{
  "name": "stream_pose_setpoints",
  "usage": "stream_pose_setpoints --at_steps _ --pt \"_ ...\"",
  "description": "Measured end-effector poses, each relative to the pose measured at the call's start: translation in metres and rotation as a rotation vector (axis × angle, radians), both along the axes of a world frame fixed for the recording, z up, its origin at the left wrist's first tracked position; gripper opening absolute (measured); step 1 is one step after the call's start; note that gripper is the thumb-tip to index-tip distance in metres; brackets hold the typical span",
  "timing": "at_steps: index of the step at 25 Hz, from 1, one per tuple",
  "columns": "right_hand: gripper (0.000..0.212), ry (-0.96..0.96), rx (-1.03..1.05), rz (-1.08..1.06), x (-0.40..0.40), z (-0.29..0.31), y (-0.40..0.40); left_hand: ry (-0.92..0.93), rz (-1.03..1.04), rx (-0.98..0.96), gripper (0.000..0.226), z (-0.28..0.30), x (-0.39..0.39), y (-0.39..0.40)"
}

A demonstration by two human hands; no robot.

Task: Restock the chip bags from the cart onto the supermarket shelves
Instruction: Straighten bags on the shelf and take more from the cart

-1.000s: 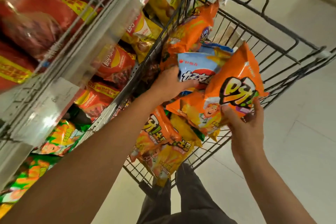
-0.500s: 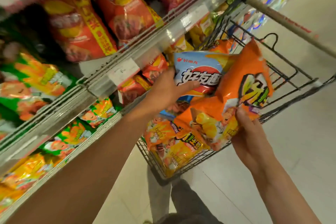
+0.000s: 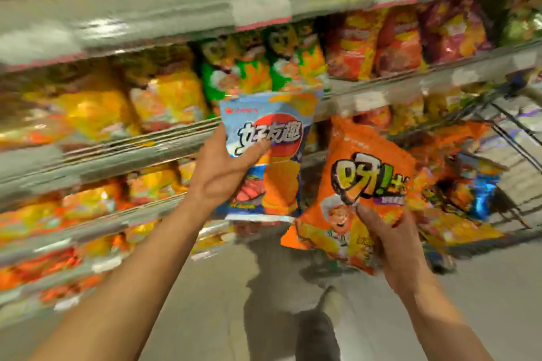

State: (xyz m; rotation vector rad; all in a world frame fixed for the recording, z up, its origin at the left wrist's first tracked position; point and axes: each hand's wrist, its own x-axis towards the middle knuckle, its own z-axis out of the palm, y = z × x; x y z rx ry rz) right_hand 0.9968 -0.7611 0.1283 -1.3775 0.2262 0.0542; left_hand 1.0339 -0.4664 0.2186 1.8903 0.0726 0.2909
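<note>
The left hand [image 3: 218, 176] grips a blue chip bag [image 3: 268, 155] before the shelves [image 3: 117, 152]; the right hand [image 3: 390, 240] pinches an orange chip bag [image 3: 363, 184] beside the cart [image 3: 516, 138].

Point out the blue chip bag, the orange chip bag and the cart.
blue chip bag [image 3: 271, 138]: head view, red circle on its front.
orange chip bag [image 3: 368, 176]: head view, big yellow lettering.
cart [image 3: 511, 126]: head view, wire rim.

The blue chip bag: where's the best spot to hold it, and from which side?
Hold the blue chip bag at its left edge, mid-height, coming from the left, as the left hand does. The upright, puffy bag pinches flat there, thumb across the front.
</note>
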Motion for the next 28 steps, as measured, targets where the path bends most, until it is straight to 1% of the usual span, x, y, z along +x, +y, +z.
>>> stream_pose_setpoints --at_steps 3,6,8,10,13,15,18,22,25,28 --pt "0.091 -0.023 -0.039 0.178 -0.033 0.016 0.095 0.019 0.167 0.015 0.04 0.005 -0.09 0.097" --pt "0.089 -0.069 -0.029 0.369 -0.052 0.033 0.179 -0.024 0.341 -0.011 0.033 0.015 -0.169 0.177" --pt "0.088 -0.092 -0.034 0.495 -0.065 0.042 0.234 -0.045 0.456 -0.021 0.032 0.025 -0.218 0.224" --pt "0.082 -0.099 -0.046 0.586 -0.076 0.046 0.278 -0.048 0.554 -0.015 0.036 0.028 -0.257 0.257" --pt "0.068 -0.079 -0.062 0.718 -0.09 0.049 0.334 -0.041 0.685 -0.041 0.044 0.028 -0.305 0.293" --pt "0.066 -0.081 -0.056 0.829 -0.098 0.052 0.366 -0.032 0.738 -0.057 0.045 0.025 -0.325 0.312" --pt "0.072 -0.097 -0.024 0.933 -0.106 0.056 0.406 -0.033 0.781 -0.094 0.037 0.021 -0.339 0.342" --pt "0.074 -0.043 -0.025 0.954 -0.096 0.053 0.458 -0.024 0.805 -0.136 0.03 0.021 -0.336 0.381" --pt "0.076 -0.007 -0.02 0.943 -0.083 0.052 0.504 0.001 0.836 -0.124 0.034 0.028 -0.328 0.423" --pt "0.07 0.001 -0.021 0.958 -0.071 0.058 0.555 0.023 0.861 -0.093 0.039 0.035 -0.319 0.475"
